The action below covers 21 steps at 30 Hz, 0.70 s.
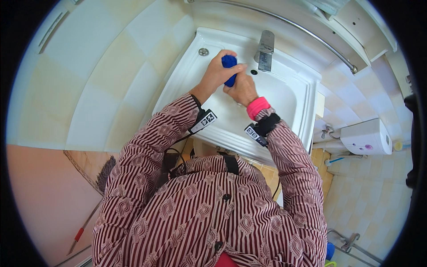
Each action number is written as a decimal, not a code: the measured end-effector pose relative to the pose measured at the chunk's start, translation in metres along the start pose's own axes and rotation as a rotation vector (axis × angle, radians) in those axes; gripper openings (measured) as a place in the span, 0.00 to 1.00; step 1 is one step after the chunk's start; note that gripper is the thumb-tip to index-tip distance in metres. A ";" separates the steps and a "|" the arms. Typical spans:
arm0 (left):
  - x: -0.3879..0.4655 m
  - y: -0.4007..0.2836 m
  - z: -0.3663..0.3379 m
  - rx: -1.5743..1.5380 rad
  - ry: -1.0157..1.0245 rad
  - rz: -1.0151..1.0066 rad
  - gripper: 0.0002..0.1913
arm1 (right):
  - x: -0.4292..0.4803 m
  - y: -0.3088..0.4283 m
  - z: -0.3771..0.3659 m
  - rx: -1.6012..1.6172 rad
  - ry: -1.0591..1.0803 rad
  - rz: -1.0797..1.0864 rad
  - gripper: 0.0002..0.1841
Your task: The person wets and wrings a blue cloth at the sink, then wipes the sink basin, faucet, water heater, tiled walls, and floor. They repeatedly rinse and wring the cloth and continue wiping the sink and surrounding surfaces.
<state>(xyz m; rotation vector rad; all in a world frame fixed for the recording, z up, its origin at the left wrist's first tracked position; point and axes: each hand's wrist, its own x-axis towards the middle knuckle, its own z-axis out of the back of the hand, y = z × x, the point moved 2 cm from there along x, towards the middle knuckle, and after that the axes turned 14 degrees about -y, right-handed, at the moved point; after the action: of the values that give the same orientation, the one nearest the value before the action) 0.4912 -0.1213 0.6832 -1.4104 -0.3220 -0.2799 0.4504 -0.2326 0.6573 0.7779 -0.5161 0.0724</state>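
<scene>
A bunched blue cloth point(229, 62) is squeezed between my two hands above the left side of a white ceramic washbasin point(273, 115). My left hand point(218, 72) wraps the cloth from the left, its thumb lying across the front. From below and to the right, my right hand point(243, 87) grips the lower end, and its fingers are partly hidden. Just right of the hands, a chrome faucet point(266, 50) rises from the basin's back ledge. No running water can be made out under its spout.
A metal rail point(293, 25) runs along the wall behind the basin. A round metal drain fitting point(203, 51) sits in the back left corner. At right hangs a white toilet cistern point(365, 137). A mop point(106, 173) leans at lower left. Wrist straps with marker tags sit on both forearms.
</scene>
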 end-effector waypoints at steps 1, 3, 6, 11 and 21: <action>0.001 -0.010 0.001 -0.090 0.021 -0.006 0.18 | 0.005 0.007 0.008 -0.029 -0.007 0.035 0.37; 0.004 -0.028 0.008 -0.190 0.047 0.084 0.23 | 0.008 0.021 0.026 0.073 -0.021 0.026 0.37; 0.008 -0.054 0.026 -0.391 0.067 0.199 0.24 | 0.015 0.033 0.059 0.455 0.017 -0.217 0.35; 0.007 -0.082 0.056 -0.723 0.021 0.328 0.19 | 0.025 0.019 0.104 1.196 0.173 -0.487 0.30; -0.021 -0.113 0.055 -0.812 0.182 0.279 0.16 | -0.071 0.074 0.020 2.647 1.125 -1.011 0.50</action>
<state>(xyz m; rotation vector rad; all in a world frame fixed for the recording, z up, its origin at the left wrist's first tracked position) 0.4263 -0.0827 0.7855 -2.1832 0.1717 -0.3209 0.3616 -0.1850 0.6840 3.0675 1.6812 0.2133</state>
